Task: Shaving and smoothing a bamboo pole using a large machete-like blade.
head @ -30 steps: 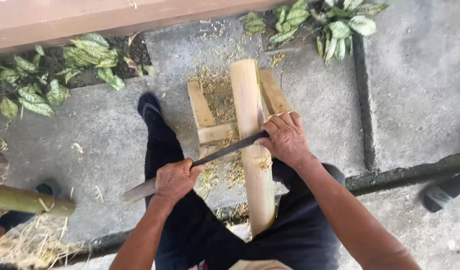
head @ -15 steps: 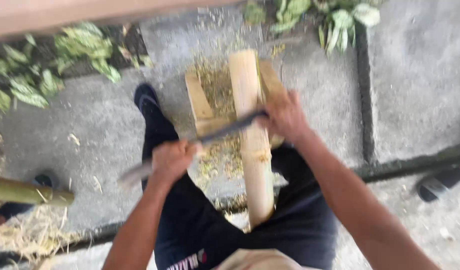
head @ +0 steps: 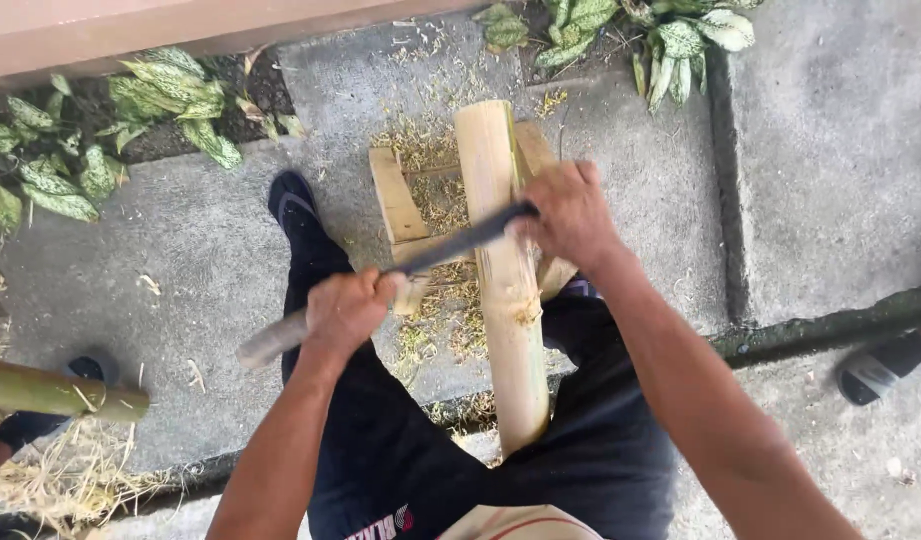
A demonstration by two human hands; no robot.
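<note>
Between the knees, pale bamboo pole point(head: 505, 290) lies lengthwise over a small wooden frame point(head: 395, 200) on the concrete floor point(head: 210, 260). Long blade point(head: 455, 243) sits crosswise on it. Left hand point(head: 345, 312) closed on the handle, right hand point(head: 570, 215) clamped over the blade's far end. Green bamboo piece point(head: 55, 392) lies far left.

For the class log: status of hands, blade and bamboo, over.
Left hand grips handle; right hand on blade tip. Blade lies across bamboo. Wooden frame beneath; nothing blocking.
</note>
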